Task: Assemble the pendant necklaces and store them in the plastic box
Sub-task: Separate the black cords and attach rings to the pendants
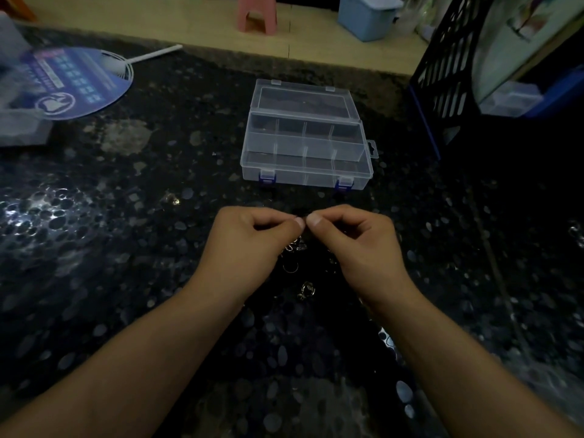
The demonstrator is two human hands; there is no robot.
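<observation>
My left hand (252, 245) and my right hand (357, 241) meet thumb to thumb over the dark speckled table, fingers curled, pinching a small necklace part between them; the part itself is too small and dark to make out. Below the fingertips hang and lie several small metal rings and pendants (295, 251), with another pendant (306, 289) closer to me. Beyond the hands stands the clear plastic box (303, 178), lid open and leaning back, its compartments showing nothing I can see inside.
A blue round fan (79, 83) with a white handle lies at the far left beside a grey box (22, 128). A black mesh rack (448, 74) stands at the far right. A small glinting piece (177, 201) lies left of the hands.
</observation>
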